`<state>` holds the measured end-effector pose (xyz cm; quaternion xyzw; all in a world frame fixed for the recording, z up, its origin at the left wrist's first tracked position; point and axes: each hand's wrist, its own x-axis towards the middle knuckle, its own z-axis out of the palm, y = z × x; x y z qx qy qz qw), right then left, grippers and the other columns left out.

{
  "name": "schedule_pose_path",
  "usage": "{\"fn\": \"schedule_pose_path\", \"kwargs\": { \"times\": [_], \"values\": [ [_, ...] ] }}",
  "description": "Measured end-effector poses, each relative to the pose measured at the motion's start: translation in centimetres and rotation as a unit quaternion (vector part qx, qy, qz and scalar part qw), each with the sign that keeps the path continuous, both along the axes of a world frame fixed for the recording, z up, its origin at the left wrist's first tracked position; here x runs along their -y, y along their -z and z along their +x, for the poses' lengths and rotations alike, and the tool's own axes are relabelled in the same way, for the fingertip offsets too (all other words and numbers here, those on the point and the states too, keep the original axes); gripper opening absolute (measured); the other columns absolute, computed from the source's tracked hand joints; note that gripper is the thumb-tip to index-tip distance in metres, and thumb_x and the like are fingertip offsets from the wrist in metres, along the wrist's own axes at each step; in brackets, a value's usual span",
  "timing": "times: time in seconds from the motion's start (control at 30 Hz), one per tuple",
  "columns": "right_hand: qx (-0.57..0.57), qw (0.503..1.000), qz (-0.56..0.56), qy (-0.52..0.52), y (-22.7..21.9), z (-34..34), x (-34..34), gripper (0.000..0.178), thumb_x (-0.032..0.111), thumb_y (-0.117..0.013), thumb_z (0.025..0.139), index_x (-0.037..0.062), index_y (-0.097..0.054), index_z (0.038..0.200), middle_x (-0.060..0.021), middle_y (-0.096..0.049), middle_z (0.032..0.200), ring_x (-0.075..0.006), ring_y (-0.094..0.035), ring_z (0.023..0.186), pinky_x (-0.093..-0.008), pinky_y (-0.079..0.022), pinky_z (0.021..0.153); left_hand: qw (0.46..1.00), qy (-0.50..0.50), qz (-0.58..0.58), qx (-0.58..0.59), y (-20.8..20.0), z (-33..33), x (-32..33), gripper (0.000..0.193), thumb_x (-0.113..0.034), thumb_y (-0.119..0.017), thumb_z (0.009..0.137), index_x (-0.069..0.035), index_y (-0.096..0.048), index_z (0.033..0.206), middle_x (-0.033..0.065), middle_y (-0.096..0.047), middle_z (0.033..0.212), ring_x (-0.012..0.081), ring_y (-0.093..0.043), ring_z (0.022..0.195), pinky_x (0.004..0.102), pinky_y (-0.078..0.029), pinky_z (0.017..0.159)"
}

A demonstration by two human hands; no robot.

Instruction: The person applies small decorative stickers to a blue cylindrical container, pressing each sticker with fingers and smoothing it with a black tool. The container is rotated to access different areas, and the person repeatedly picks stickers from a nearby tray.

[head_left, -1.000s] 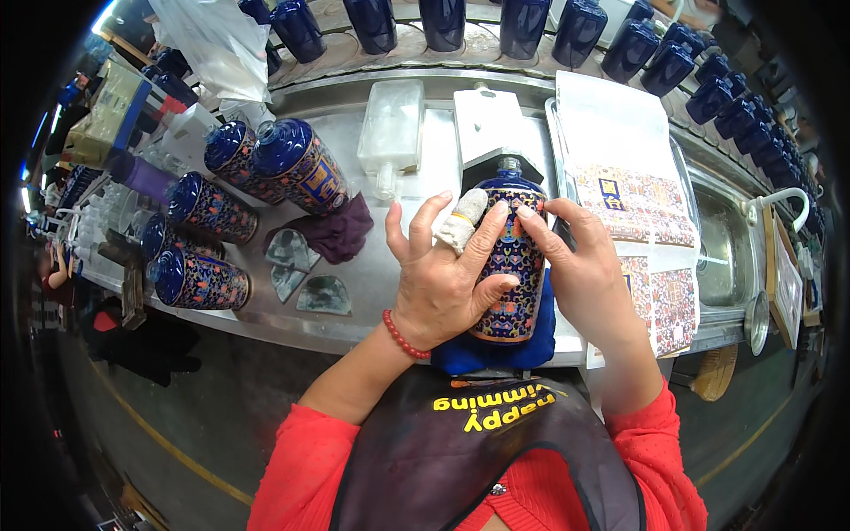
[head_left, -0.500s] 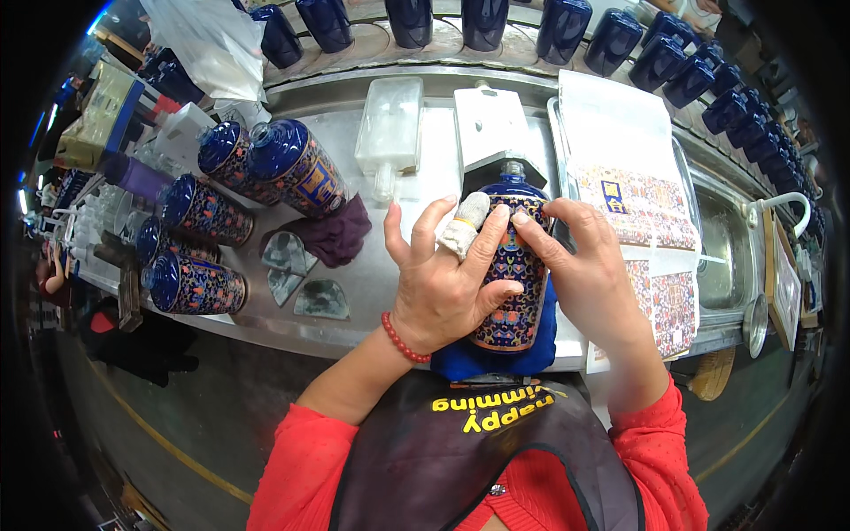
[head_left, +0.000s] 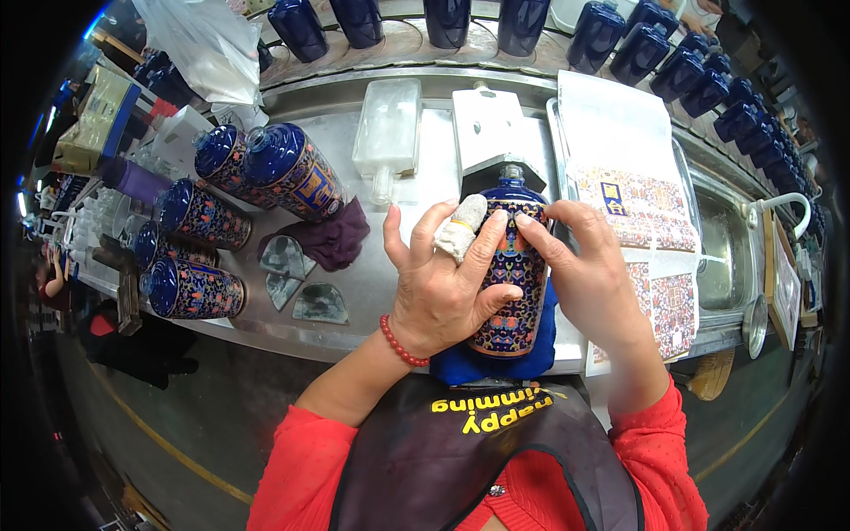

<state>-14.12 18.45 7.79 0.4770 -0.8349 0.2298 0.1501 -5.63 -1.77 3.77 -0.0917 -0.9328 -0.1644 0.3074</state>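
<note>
A dark blue bottle (head_left: 512,310) with a colourful floral pattern lies tilted back in front of me, its clear neck pointing away. Beneath its near end is a blue cloth (head_left: 542,341). My left hand (head_left: 443,288) spreads its fingers over the bottle's left side; the index fingertip and thumb touch the pattern, and another finger wears a greyish-white cloth cover (head_left: 460,232). From the right, my right hand (head_left: 589,261) sets thumb and index finger on the upper pattern near the shoulder. Its other fingers are partly hidden along the bottle's right side.
Several patterned bottles (head_left: 205,215) stand at left, beside a purple cloth (head_left: 341,237) and dark flat scraper pieces (head_left: 320,303). Beyond lie a clear bottle (head_left: 387,133) and a white stand (head_left: 490,124). Patterned sheets (head_left: 633,208) and a sink (head_left: 722,226) are at right; blue bottles (head_left: 447,22) line a conveyor.
The blue bottles on the far conveyor have moved to the right. My left hand's covered finger has shifted slightly left; both hands otherwise stay on the patterned bottle.
</note>
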Motion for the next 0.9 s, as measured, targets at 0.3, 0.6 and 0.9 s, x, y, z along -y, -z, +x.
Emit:
{"fn": "schedule_pose_path", "kwargs": {
  "times": [0.3,0.6,0.9],
  "values": [
    [-0.004,1.0,0.007,-0.001,-0.02,-0.08,-0.03,0.053,0.001,-0.066,0.08,0.0141,-0.067,0.131,-0.012,-0.057,0.123,-0.0327,-0.058,0.118,-0.0443,-0.047,0.097,1.0,-0.001,-0.015,0.005,-0.01,-0.13,0.08,0.077,-0.07,-0.039,0.1,-0.009,-0.065,0.138,0.0122,-0.069,0.126,0.0318,-0.044,0.132,0.0609,-0.008,0.118],
    [-0.015,1.0,0.005,-0.006,0.18,-0.33,-0.1,0.055,0.001,-0.066,0.08,0.0147,-0.066,0.133,-0.0125,-0.057,0.121,-0.0333,-0.058,0.117,-0.0448,-0.047,0.096,1.0,0.012,0.013,0.008,0.03,-0.31,0.18,0.077,-0.07,-0.041,0.1,-0.008,-0.064,0.139,0.0138,-0.068,0.128,0.0334,-0.044,0.132,0.0613,-0.01,0.118],
    [-0.017,1.0,0.004,-0.016,0.2,-0.28,-0.31,0.056,0.0,-0.065,0.079,0.014,-0.066,0.133,-0.0125,-0.057,0.123,-0.0329,-0.058,0.117,-0.0446,-0.047,0.095,0.998,0.028,0.06,0.017,0.57,0.25,0.28,0.086,-0.071,-0.04,0.1,0.0,-0.057,0.144,0.0176,-0.064,0.132,0.0371,-0.043,0.135,0.0595,-0.01,0.12]
  ]
}}
